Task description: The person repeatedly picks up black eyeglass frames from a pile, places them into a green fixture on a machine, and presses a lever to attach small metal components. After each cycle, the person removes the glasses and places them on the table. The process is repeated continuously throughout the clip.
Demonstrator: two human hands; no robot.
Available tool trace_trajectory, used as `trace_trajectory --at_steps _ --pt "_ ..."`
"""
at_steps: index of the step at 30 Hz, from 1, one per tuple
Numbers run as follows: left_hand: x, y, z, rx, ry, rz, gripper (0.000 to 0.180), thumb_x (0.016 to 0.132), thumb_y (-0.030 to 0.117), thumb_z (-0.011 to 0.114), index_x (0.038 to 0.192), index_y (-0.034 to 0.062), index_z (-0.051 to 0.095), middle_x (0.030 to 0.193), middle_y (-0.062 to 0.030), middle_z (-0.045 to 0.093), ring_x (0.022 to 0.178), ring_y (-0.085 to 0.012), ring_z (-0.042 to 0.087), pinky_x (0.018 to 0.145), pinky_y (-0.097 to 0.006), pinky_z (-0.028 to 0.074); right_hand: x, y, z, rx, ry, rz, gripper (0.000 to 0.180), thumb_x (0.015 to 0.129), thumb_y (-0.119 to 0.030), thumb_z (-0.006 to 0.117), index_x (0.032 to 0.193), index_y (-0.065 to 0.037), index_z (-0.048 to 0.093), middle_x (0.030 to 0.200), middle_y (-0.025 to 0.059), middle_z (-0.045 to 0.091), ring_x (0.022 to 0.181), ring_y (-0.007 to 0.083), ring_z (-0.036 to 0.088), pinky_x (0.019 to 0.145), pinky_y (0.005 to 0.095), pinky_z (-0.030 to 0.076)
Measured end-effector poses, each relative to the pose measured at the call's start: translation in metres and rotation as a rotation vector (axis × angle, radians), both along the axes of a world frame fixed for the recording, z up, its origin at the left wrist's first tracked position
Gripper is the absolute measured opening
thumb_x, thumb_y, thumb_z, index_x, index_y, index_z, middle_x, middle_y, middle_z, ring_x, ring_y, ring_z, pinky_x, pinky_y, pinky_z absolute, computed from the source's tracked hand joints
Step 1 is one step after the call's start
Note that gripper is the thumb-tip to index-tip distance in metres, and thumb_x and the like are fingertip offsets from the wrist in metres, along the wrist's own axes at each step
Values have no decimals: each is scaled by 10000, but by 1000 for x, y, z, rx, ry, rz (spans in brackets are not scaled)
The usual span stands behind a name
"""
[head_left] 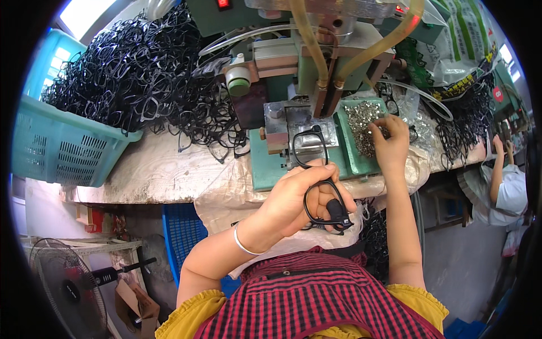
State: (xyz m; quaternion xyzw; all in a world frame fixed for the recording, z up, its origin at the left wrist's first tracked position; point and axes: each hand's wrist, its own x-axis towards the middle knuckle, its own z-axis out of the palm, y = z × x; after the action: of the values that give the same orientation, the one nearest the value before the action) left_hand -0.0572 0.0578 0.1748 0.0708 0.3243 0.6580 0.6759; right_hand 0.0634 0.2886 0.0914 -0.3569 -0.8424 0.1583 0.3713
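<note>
Eyeglass frame (pixel 326 148): your left hand (pixel 297 195) is pinching it beside the tray (pixel 363 166). Your right hand (pixel 393 144) is overhanging that, hold unclear

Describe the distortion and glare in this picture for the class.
Head view: fisheye distortion curves the workbench edge, and the corners go black; head view: a bright patch at upper left washes out; head view: the small metal parts glint.
</note>
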Motion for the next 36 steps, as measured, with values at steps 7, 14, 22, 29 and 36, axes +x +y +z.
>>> trace_trajectory --at_steps 7,14,22,29,36 --pt "-1 0 -8 24 41 1 288 1045 266 440 1064 -4 537 874 -281 702 597 -244 693 503 -300 571 -2 6 -10 -4 187 52 148 871 -113 700 978 -18 740 1035 144 718 975 313 666 903 364 504" --pt "-47 -66 -34 -79 1454 170 136 930 103 637 1018 14 691 905 -162 732 749 -248 710 604 -291 566 19 -10 -8 -275 373 61 133 909 -53 663 1019 -6 723 940 64 696 861 133 635 814 261 492" --pt "-221 -115 -108 -38 2871 -171 126 830 106 640 783 33 731 1423 -107 542 1178 -296 533 1054 -419 424 -10 -29 0 -332 375 142 172 882 -21 666 1043 -17 727 947 47 708 860 116 642 805 254 501" --pt "-207 -100 -50 -258 1992 428 59 895 64 687 935 24 702 1048 -107 721 928 -244 671 904 -316 502 -2 -25 6 -443 407 99 167 883 -18 668 1038 -13 729 941 42 706 860 98 634 785 235 492" --pt "-214 -113 -136 -327 851 1293 231 1058 280 491 1083 79 602 792 -10 587 832 -136 657 754 -360 587 16 -28 -8 -77 264 52 149 836 -14 702 979 -11 741 931 107 704 918 249 668 895 360 495"
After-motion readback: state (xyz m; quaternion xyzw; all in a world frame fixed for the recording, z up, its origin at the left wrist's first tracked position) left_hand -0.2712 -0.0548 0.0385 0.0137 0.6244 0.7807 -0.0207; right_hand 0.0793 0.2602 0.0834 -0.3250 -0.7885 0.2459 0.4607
